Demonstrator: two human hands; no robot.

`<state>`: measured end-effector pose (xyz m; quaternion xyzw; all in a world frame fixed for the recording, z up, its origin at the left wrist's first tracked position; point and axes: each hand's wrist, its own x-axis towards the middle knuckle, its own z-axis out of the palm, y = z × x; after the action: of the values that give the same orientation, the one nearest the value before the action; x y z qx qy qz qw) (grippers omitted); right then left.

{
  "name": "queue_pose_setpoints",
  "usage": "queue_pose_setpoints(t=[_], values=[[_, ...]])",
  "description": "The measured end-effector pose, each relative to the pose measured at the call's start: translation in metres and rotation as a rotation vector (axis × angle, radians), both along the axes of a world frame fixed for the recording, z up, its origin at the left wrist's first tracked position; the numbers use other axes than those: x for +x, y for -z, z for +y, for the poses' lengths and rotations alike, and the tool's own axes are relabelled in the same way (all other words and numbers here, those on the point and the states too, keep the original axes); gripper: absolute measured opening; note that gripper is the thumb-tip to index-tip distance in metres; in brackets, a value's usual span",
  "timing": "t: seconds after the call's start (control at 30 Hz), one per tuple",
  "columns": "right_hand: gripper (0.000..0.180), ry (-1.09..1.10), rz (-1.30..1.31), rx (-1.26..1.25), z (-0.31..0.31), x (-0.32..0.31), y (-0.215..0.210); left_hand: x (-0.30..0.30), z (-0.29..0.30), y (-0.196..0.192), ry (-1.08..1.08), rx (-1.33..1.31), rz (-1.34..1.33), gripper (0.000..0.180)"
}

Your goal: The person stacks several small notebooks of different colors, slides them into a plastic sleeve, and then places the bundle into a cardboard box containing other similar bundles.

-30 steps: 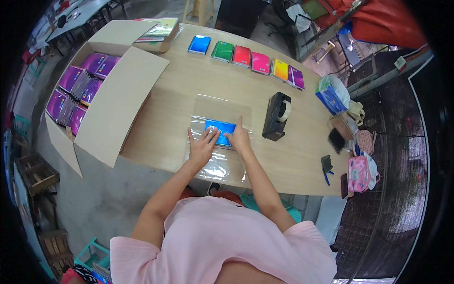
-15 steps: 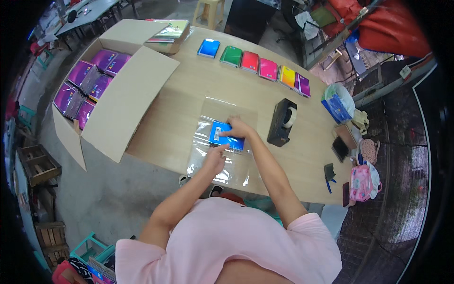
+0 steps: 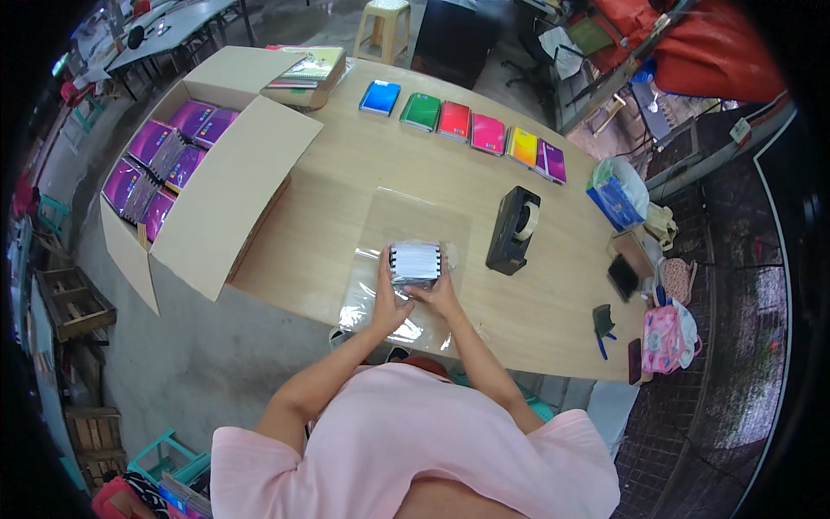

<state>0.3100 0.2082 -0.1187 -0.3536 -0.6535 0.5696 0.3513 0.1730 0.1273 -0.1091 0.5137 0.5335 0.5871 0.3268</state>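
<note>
Grip of the left hand (image 3: 389, 304) and right hand (image 3: 441, 296): closed on opposite ends of a spiral-notebook stack (image 3: 415, 261), its white page edges now facing up; half a second earlier, a blue cover lay uppermost. Below, clear plastic film (image 3: 361, 303) covers part of the worktop (image 3: 320, 216). Tape dispenser (image 3: 504, 233), right; open carton (image 3: 238, 190), left.

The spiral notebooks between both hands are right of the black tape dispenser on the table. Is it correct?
The side is wrong: in the head view, the spiral notebooks between left hand and right hand are left of the black tape dispenser on the table.
</note>
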Motion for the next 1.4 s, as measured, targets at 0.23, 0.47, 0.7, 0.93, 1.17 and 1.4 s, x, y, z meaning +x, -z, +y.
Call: queue_pose_setpoints(t=[0.23, 0.47, 0.7, 0.93, 1.17, 1.4], values=[[0.073, -0.211, -0.503, 0.764, 0.025, 0.048, -0.155, -0.04, -0.013, -0.038, -0.193, 0.134, 0.497, 0.086], [0.025, -0.632, -0.81, 0.997, 0.083, 0.028, -0.161, -0.082, 0.011, -0.055, 0.187, 0.242, 0.765, 0.069], [0.009, -0.747, -0.742, 0.892, 0.093, -0.002, -0.166, -0.104, 0.026, -0.09, 0.424, 0.2, 1.053, 0.075], [0.012, -0.547, -0.564, 1.084, 0.083, -0.015, -0.168, -0.103, 0.038, -0.102, 0.547, 0.21, 1.223, 0.084], [0.086, -0.373, -0.166, 0.309, 0.08, -0.018, -0.075, -0.101, 0.049, -0.1, 0.618, 0.105, 1.203, 0.086], [0.121, -0.315, -0.085, 0.001, 0.077, -0.022, -0.069, -0.049, 0.029, -0.055, 0.059, 0.315, 0.994, 0.065]])
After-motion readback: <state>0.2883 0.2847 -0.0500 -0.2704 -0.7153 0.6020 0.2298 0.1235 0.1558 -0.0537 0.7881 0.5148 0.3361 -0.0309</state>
